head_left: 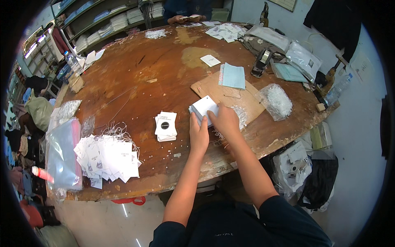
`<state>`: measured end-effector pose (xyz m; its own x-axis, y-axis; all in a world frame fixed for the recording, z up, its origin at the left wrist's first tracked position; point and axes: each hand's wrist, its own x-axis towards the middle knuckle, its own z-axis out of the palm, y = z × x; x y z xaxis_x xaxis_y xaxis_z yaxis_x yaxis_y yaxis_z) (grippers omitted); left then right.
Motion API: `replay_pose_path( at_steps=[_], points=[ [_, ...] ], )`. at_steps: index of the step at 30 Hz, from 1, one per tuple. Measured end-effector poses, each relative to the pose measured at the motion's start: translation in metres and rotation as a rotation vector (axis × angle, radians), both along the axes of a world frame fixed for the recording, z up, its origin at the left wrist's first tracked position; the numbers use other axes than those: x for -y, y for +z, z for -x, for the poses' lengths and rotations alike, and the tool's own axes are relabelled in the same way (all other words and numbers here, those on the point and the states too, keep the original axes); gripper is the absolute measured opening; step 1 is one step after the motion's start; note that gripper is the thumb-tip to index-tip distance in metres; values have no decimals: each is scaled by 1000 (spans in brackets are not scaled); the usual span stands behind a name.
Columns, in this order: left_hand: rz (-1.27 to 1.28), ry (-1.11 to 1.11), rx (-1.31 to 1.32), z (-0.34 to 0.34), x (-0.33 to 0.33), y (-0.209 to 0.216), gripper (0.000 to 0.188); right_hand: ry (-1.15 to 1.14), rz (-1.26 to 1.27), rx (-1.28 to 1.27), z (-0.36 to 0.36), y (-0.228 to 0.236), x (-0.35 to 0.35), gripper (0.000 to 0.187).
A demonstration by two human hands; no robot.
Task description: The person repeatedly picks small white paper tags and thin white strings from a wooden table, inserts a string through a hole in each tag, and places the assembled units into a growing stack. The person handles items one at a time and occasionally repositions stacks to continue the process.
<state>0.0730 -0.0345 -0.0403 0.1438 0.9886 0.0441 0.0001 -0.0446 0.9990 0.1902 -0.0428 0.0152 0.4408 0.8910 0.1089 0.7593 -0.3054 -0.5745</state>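
Note:
Both my hands are closed about a stack of white card tags (pixel 204 106), each with a small dark hole near its far edge. My left hand (pixel 199 133) grips the stack's near left side, fingers along its edge. At its right, my right hand (pixel 224 120) holds it with the thumb on top; some of its fingers are hidden. A smaller pile of printed white tags (pixel 166 126) with a black round mark lies left of my hands. Farther left spreads a heap of tags with strings attached (pixel 109 156). Loose white strings (pixel 240 115) lie beside my right hand.
A brown board (pixel 255 101) lies under a pale blue paper (pixel 233 76). Near it are a bag of white strings (pixel 276 102) and a tape dispenser (pixel 261 64). Clear plastic bags (pixel 63 154) sit at the left edge. Across the table (pixel 152 92), another person's hands (pixel 187 18) hold something pale.

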Motion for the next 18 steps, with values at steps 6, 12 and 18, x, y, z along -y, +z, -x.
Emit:
replay_pose_path(
  at_steps=[6, 12, 18],
  points=[
    [82, 87, 68, -5, -1, -3, 77, 77, -16, -84, -2, 1, -11, 49],
    [32, 183, 34, -16, 2, 8, 77, 115, 57, -142, 4, -3, -22, 55],
    [58, 246, 130, -18, -29, 10, 71, 178, 54, -124, 7, -4, -56, 49]
  ],
)
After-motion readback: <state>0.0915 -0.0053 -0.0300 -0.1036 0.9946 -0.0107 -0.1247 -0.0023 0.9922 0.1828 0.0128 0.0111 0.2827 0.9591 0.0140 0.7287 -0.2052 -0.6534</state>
